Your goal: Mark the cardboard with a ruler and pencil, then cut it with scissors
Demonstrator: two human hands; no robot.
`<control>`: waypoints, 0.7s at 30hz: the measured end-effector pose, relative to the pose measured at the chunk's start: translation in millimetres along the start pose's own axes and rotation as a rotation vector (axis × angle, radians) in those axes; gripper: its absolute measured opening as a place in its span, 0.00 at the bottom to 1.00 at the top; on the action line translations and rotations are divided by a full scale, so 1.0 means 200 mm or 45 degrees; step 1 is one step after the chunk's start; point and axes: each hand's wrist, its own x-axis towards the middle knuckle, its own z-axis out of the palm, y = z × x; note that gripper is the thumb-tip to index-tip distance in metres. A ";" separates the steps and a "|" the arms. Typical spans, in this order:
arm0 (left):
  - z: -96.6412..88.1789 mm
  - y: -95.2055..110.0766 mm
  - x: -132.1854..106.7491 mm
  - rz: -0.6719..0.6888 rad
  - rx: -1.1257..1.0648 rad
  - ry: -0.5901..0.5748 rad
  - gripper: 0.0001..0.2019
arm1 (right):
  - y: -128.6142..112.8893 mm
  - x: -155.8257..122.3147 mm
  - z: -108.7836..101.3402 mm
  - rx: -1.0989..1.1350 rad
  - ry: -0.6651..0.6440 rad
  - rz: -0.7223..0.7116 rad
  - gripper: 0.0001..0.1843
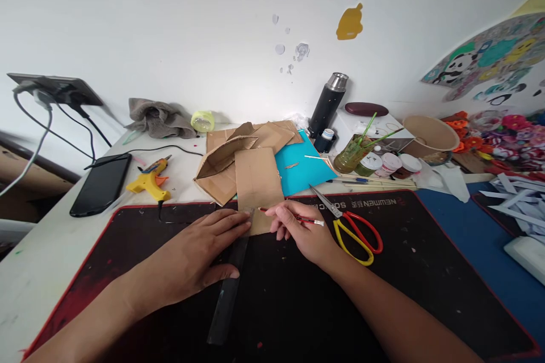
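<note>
A piece of brown cardboard (258, 178) lies at the far edge of the black desk mat. My left hand (200, 249) rests with its fingers stretched out and thumb apart, pressing on a dark ruler (227, 300) whose far end overlaps the cardboard. Between the fingers and thumb of my right hand (300, 232) is a red and black pencil (313, 221), white at its back end. Its tip points left, over the cardboard near the ruler. Right of that hand are scissors (354, 232) with one red and one yellow handle, their blades apart.
More cardboard pieces (217, 167) and a blue sheet (302, 167) lie behind. A yellow glue gun (150, 182) and a black phone (102, 184) are at the left. A flask (328, 103), a jar with brushes (351, 154) and paint pots (389, 163) stand at the back right.
</note>
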 end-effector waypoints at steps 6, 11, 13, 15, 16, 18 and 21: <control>0.00 0.01 0.00 0.002 -0.015 0.016 0.38 | 0.00 0.00 0.00 -0.012 0.031 0.017 0.31; 0.00 0.01 0.00 0.004 -0.005 0.013 0.37 | 0.00 0.00 0.00 -0.005 0.002 0.040 0.32; 0.00 0.01 0.00 0.000 0.000 0.005 0.37 | 0.00 0.00 0.00 0.002 -0.009 0.048 0.33; 0.00 0.01 0.00 -0.004 -0.001 0.013 0.37 | -0.01 0.00 0.00 0.001 -0.019 0.055 0.33; 0.00 0.01 0.00 -0.004 -0.003 0.018 0.38 | -0.01 0.00 0.00 -0.002 -0.023 0.058 0.33; 0.00 0.01 0.00 -0.004 -0.005 0.025 0.38 | -0.01 0.00 0.00 -0.005 -0.027 0.053 0.33; 0.00 0.01 0.00 0.000 0.002 0.023 0.38 | 0.00 0.00 0.00 -0.001 -0.027 0.032 0.32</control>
